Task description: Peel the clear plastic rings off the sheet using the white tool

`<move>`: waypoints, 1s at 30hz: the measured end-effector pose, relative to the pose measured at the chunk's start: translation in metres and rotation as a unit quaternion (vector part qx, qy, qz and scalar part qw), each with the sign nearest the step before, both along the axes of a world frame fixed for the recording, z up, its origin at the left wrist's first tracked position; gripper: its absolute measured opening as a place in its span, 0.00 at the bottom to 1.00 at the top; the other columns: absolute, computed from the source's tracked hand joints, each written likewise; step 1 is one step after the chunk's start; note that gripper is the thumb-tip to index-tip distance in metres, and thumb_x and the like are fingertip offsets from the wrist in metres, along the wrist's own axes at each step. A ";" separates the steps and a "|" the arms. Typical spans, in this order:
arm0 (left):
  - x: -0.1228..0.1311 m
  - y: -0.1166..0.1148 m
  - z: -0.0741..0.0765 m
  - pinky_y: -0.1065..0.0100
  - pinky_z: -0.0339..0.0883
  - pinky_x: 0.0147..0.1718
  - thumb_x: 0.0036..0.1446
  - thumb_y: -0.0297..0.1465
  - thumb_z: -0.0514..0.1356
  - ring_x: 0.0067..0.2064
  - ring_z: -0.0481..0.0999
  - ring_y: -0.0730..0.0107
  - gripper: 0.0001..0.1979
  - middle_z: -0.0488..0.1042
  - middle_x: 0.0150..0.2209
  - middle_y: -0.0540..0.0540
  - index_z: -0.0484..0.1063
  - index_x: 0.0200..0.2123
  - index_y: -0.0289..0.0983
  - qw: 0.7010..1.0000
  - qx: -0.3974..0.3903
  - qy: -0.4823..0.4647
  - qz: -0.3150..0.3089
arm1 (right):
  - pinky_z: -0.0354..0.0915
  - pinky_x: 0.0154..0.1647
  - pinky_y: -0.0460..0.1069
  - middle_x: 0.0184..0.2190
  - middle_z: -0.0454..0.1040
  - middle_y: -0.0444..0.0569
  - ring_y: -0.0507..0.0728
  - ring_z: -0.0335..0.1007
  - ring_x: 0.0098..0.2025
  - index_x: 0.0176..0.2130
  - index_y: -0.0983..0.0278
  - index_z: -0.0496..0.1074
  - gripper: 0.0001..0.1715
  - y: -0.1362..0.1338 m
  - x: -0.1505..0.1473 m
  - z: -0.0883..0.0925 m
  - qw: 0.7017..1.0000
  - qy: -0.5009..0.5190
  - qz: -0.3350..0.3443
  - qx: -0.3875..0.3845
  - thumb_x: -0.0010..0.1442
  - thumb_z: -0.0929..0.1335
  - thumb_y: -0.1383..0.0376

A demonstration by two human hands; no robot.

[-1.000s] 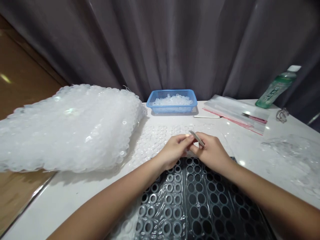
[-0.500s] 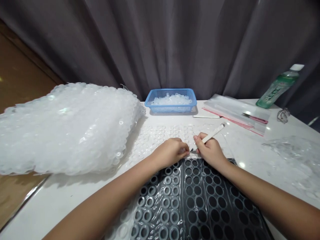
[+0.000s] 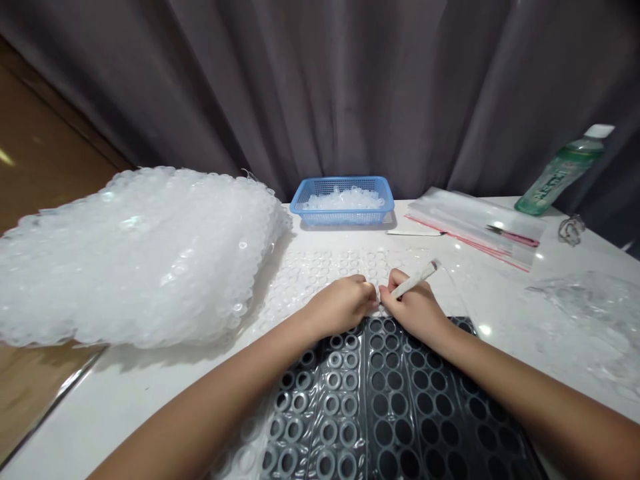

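My right hand is shut on white-handled tweezers, whose tips are hidden behind my fingers. My left hand sits beside it, its fingertips pressed against a transparent sheet of small ring-shaped pieces. Whether those fingers hold anything is hidden. Just in front of both hands lies a black perforated mat, covered by a clear sheet with pale rings.
A large heap of clear ringed sheets fills the table's left side. At the back stands a blue basket of clear pieces. To the right are plastic bags, metal tweezers, a green bottle and a clear plastic scrap.
The tweezers have gone from between both hands into my right hand, lying lower and pointing up to the right. My hands now nearly touch.
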State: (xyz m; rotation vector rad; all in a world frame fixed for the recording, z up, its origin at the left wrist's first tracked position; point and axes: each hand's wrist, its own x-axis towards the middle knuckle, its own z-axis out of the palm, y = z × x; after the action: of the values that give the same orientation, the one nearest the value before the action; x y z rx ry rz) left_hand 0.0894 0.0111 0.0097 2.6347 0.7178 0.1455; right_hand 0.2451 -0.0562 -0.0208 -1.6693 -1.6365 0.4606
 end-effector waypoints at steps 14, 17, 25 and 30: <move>0.001 -0.001 0.003 0.69 0.59 0.30 0.54 0.34 0.56 0.31 0.69 0.69 0.10 0.72 0.29 0.45 0.74 0.32 0.35 0.999 -0.022 0.028 0.016 | 0.50 0.22 0.45 0.13 0.58 0.39 0.51 0.57 0.19 0.21 0.61 0.54 0.15 0.003 -0.002 0.000 0.998 0.030 -0.037 -0.029 0.55 0.61 0.59; 0.006 -0.006 0.000 0.69 0.58 0.28 0.55 0.34 0.54 0.28 0.68 0.69 0.12 0.70 0.25 0.45 0.74 0.28 0.35 0.999 0.003 0.034 0.038 | 0.51 0.22 0.45 0.14 0.60 0.40 0.51 0.58 0.20 0.22 0.61 0.55 0.15 0.003 -0.002 0.000 0.999 0.030 -0.034 -0.025 0.56 0.61 0.58; 0.004 0.000 -0.005 0.72 0.55 0.25 0.51 0.31 0.52 0.24 0.63 0.75 0.09 0.65 0.21 0.51 0.69 0.25 0.34 0.971 -0.154 -0.112 0.144 | 0.50 0.23 0.46 0.16 0.58 0.40 0.52 0.56 0.20 0.23 0.61 0.51 0.13 0.003 -0.005 -0.001 1.000 -0.019 -0.011 0.000 0.56 0.60 0.63; 0.005 0.009 -0.007 0.75 0.46 0.17 0.49 0.35 0.51 0.17 0.52 0.80 0.08 0.55 0.16 0.57 0.62 0.24 0.36 0.848 -0.381 -0.231 0.286 | 0.50 0.23 0.45 0.15 0.57 0.39 0.52 0.56 0.20 0.22 0.60 0.52 0.13 0.005 -0.004 -0.001 1.000 -0.004 -0.022 -0.003 0.55 0.60 0.62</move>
State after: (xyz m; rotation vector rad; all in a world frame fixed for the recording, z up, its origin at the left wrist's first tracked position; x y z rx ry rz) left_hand 0.0948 0.0203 0.0027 1.4938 1.0807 0.5201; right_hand 0.2407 -0.0515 -0.0219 -1.7104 -1.6024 0.4385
